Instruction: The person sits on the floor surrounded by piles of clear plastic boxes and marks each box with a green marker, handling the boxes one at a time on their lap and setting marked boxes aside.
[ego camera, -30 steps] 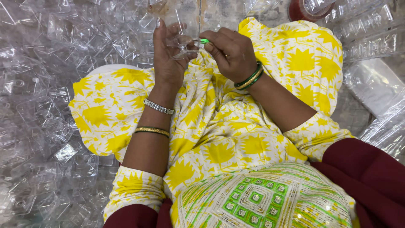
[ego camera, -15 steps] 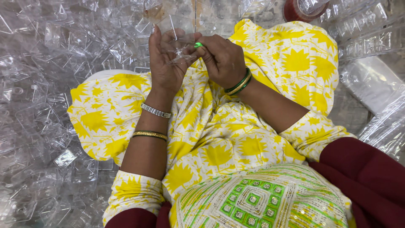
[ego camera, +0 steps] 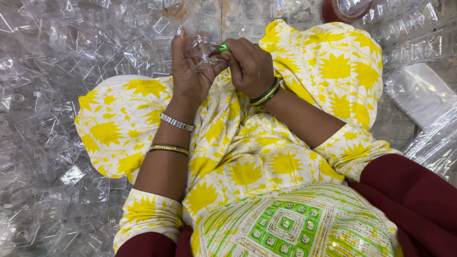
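I sit cross-legged on the floor with my lap covered in yellow-and-white printed cloth [ego camera: 247, 157]; my left hand [ego camera: 190, 71] is raised above my knees, fingers upright and curled around a small clear plastic piece [ego camera: 204, 54], which rests against its palm and fingertips; my right hand [ego camera: 247, 64] meets it from the other side, thumb and forefinger pinched on a small green part [ego camera: 223, 47] pressed right at the edge of that clear piece, so both hands are closed in a grasp and touching one another; the clear piece sits between the two hands, above the middle of my lap, near the far edge of the cloth; a silver bracelet [ego camera: 176, 122] and a gold bangle [ego camera: 167, 149] circle my left forearm, and green and gold bangles [ego camera: 264, 93] sit on my right wrist; a heap of clear plastic pieces [ego camera: 62, 62] spreads over the floor to my left and ahead of me; stacked clear trays [ego camera: 419, 33] lie at the far right, with a dark red round container [ego camera: 333, 12] just beside them at the far edge.
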